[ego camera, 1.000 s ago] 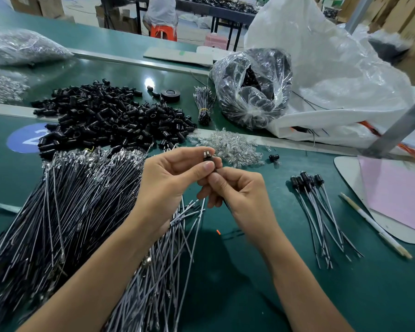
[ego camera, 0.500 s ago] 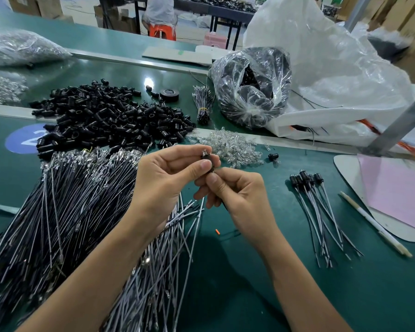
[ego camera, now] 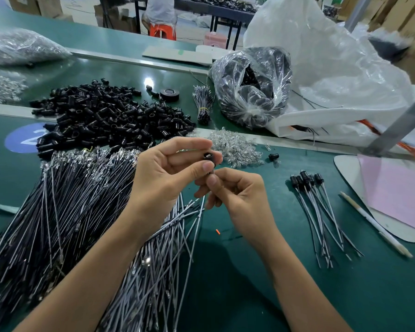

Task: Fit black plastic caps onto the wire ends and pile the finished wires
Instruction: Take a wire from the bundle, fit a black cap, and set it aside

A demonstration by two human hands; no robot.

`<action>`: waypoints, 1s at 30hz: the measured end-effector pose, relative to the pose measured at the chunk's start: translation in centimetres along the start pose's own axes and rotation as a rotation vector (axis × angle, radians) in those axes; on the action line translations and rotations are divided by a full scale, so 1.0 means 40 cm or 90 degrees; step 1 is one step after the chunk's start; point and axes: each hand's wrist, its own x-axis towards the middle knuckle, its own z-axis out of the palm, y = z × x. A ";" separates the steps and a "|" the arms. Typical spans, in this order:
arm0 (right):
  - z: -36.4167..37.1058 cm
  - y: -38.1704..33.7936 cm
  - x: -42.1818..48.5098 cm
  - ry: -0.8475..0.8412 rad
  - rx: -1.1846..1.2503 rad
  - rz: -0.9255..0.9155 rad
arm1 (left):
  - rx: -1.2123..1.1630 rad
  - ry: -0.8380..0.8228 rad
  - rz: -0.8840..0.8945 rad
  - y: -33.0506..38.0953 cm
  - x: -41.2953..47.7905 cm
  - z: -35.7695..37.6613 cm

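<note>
We find both hands where they were half a second ago, over the green table [ego camera: 297, 283]; the one change noted is in the black cap [ego camera: 207, 156], whose open mouth now faces us, where a pale tip stood out of it before. At the far left a blue round sticker [ego camera: 22, 140] carries a white "2" (its right side is covered by the heap of loose caps [ego camera: 110, 118]); no other writing can be read. Below that heap lies the spread of uncapped wires [ego camera: 65, 202], reaching under the left forearm. The left hand [ego camera: 163, 178] pinches the black cap between thumb tip and forefinger, the remaining fingers curled loosely behind it. Directly beneath, the right hand [ego camera: 240, 197] pinches the wire [ego camera: 210, 173] between thumb and forefinger, narrow and close under the cap; most of that wire is hidden by the fingers. Behind the hands sits a small heap of clear bulbs [ego camera: 235, 147]. Well to the right, the finished wires [ego camera: 321, 207] lie in a small fan, capped ends away from us, with a white pen [ego camera: 374, 224] just beside them.
</note>
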 end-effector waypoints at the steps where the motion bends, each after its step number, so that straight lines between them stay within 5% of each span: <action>1: -0.001 0.000 0.001 0.005 -0.002 -0.002 | 0.002 -0.011 0.006 0.000 -0.001 0.000; 30: 0.003 -0.010 0.002 0.014 0.002 -0.039 | 0.012 0.021 0.035 -0.003 -0.003 -0.008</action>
